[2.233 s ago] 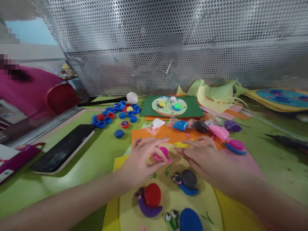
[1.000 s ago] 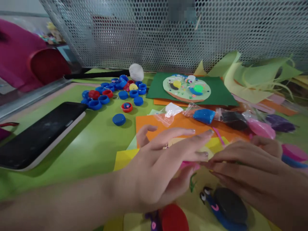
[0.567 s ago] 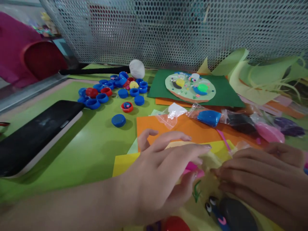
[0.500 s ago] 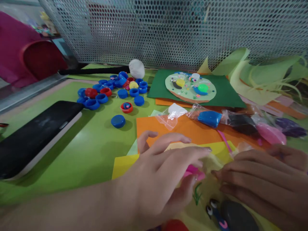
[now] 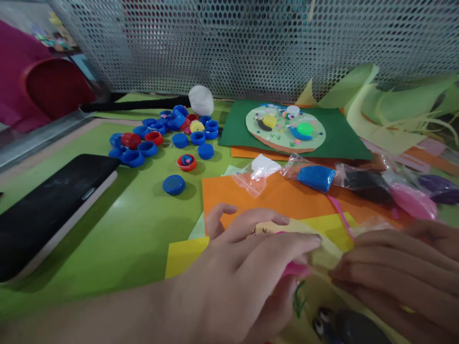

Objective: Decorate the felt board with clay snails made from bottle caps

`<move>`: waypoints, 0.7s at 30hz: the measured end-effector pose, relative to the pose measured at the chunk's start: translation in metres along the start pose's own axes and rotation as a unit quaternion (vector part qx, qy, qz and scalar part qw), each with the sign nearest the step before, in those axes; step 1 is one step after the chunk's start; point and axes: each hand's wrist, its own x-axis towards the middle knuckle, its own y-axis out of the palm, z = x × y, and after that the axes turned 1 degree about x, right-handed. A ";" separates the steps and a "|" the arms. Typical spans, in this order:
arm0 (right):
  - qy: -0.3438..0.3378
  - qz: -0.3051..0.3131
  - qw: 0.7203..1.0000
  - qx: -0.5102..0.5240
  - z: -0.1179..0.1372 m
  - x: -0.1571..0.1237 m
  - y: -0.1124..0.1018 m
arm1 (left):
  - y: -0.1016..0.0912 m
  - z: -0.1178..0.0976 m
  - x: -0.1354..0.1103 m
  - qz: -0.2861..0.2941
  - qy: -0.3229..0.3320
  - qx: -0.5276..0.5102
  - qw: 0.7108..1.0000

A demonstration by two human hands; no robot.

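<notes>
Head view: the left hand (image 5: 236,272) arches its fingers over pink clay (image 5: 298,270) near the far edge of the cream disc (image 5: 324,255), likely steadying it, while the right hand (image 5: 403,267) bunches its own, pinching unclear.

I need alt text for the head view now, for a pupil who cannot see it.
The left hand curls over a bright pink clay-like piece on pale yellow paper, with the right hand beside it. Beyond lie clear plastic bags of coloured material and a dark green card bearing a pale decorated disc. Blue and red plastic caps lie to the left.
</notes>
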 end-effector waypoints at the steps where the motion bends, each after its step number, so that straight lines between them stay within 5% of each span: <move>1: -0.003 0.004 1.000 0.006 0.002 0.003 -0.001 | 0.000 0.000 0.000 -0.005 0.001 -0.001 1.000; 5: -0.055 0.043 0.997 0.019 0.013 0.016 -0.004 | -0.001 0.002 0.000 0.028 0.006 0.005 1.000; 9: 0.006 0.084 0.996 0.019 0.019 0.019 -0.003 | -0.002 0.002 0.000 0.040 0.023 -0.024 0.999; 21: 0.021 0.098 0.995 -0.006 0.017 0.021 -0.002 | -0.003 0.003 -0.001 0.062 0.030 -0.029 0.997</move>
